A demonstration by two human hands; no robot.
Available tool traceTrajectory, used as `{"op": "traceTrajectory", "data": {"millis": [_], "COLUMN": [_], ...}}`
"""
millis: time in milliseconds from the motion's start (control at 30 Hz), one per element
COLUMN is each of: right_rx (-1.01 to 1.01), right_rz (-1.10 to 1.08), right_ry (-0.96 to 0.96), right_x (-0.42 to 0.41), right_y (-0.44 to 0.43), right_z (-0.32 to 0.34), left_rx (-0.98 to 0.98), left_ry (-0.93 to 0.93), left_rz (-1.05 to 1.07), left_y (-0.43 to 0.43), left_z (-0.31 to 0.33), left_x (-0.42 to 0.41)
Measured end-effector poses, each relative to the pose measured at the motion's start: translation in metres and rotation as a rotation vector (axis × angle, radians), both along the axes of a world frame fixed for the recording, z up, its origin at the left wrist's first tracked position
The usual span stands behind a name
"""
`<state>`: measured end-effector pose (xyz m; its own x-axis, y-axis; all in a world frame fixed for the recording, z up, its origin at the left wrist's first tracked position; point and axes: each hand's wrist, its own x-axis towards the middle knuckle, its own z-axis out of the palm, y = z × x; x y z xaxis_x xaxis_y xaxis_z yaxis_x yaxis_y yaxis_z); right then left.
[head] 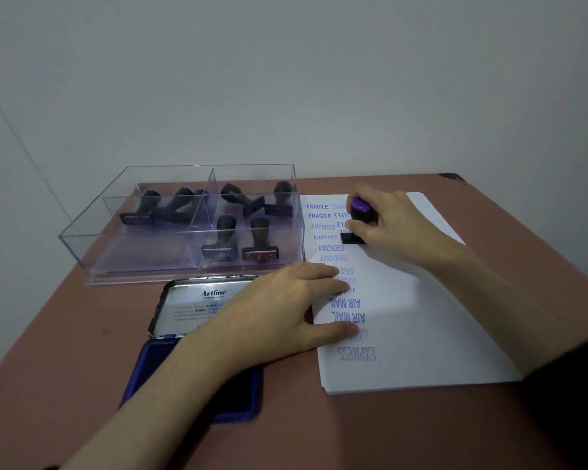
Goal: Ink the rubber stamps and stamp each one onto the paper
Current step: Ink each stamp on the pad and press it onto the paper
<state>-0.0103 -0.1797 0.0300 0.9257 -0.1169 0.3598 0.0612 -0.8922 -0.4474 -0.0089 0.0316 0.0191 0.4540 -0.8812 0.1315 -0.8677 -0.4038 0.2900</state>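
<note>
While pressing, step: stamp [360, 217] down on paper [438, 317], base touching the sheet at its far left, just beside the FRAGILE and AMENDED prints.
Right hand [396, 227]: curled round the stamp's black stem, purple cap showing above the fingers.
Left hand [286, 310]: flat, fingers straight, pinning the paper's left edge over the AIR MAIL prints; grips nothing.
Next move: likely a straight lift to keep the print from smearing, paper kept pinned; then stamp into the box and another taken to the pad.
Pad [190, 378]: open, near left, lid tilted up behind the blue base, partly hidden under the left forearm.
Box [82, 239]: clear, far left on the table [65, 351], split by a divider.
Left compartment: two or three stamps overlapping at the far end; count unclear.
Right compartment: four stamps, two upright near, one upright and one tipped over far.
Done or unused side: cannot tell.
</note>
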Motion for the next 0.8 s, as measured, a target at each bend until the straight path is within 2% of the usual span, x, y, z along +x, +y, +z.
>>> {"op": "traceTrajectory", "data": {"millis": [333, 533, 700, 800], "right_rx": [0.025, 0.151, 0.258, 0.235], "right_rz": [-0.023, 0.003, -0.023, -0.08], "right_ry": [0.0, 0.016, -0.019, -0.096], "right_x": [-0.003, -0.01, -0.01, -0.012], "right_y": [0.004, 0.008, 0.006, 0.005], "right_z": [0.002, 0.004, 0.004, 0.005], "left_rx": [0.001, -0.015, -0.018, -0.11], "left_ry": [-0.004, 0.009, 0.013, 0.045], "left_rz": [0.003, 0.008, 0.009, 0.003], "left_y": [0.0, 0.0, -0.002, 0.0], "left_z": [-0.001, -0.002, -0.002, -0.001], "left_x": [0.001, 0.002, 0.003, 0.003]}}
